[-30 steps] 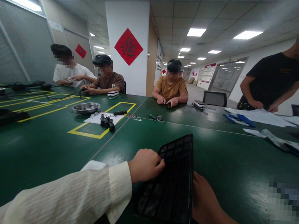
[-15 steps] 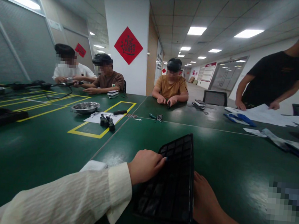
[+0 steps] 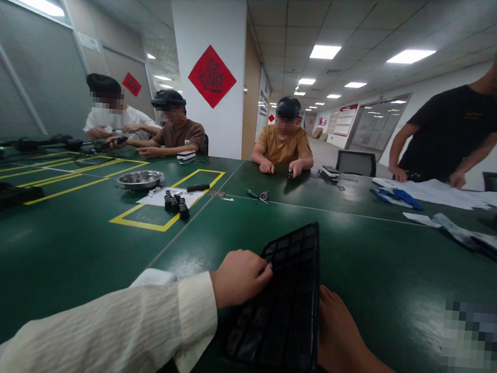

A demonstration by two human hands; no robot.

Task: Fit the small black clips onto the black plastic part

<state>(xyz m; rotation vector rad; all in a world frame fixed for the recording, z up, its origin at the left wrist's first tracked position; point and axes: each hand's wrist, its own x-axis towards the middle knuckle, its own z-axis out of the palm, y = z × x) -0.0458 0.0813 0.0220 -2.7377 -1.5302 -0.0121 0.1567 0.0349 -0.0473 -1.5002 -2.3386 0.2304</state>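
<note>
My left hand (image 3: 240, 277) is curled on the left edge of the black tray (image 3: 284, 306), near centre of the table (image 3: 73, 252). My right hand (image 3: 340, 334) lies flat against its right edge. Loose hold, so the tray could slide or tip.

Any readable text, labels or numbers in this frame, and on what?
None can be read.
Red diamond sign on the white pillar: one black brush character, too blurred.
Smaller red diamond on the left wall: unreadable.
Corridor boards: too small.
Black grid tray under both hands: no marking.
</note>
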